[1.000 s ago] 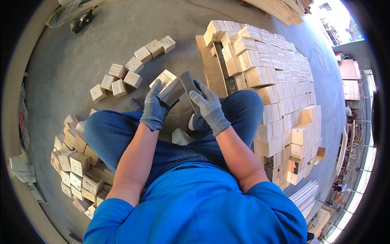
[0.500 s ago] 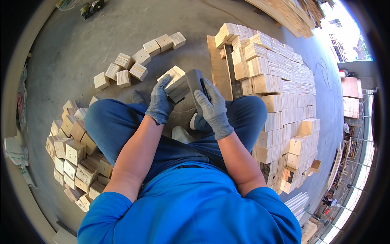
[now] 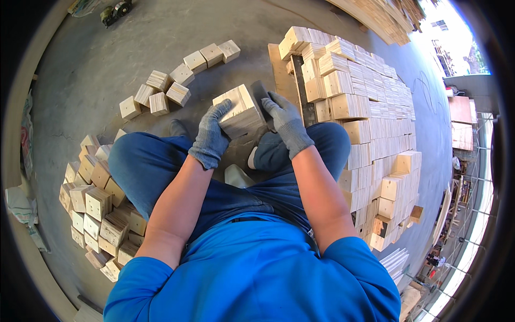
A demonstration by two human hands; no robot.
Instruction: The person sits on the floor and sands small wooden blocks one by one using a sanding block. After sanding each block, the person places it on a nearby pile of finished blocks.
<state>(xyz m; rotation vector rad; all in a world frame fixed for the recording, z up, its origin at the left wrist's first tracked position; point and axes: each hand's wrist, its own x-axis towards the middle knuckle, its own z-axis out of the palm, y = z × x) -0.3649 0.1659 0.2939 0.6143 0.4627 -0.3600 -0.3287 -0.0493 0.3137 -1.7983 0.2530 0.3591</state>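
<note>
My left hand [image 3: 211,134], in a grey knit glove, is closed on the left side of a pale wooden block [image 3: 240,111] held up between my knees. My right hand [image 3: 288,124], gloved the same way, grips a dark grey sanding block [image 3: 261,92], a flat slab. The slab stands along the right side of the wooden block; whether the two touch is hard to tell. The fingers of my right hand partly hide it.
A big stack of wooden blocks [image 3: 373,121] rises to my right beside a pallet board [image 3: 280,75]. To my left lies a heap of loose blocks [image 3: 99,204]. Several more blocks [image 3: 159,80] form a curved row ahead. A power tool [image 3: 115,12] sits at the far left.
The sanding block has shifted to the right and swung off the front of the wooden block, so more of the wood shows. My left hand keeps its grip; the wooden block has turned slightly.
</note>
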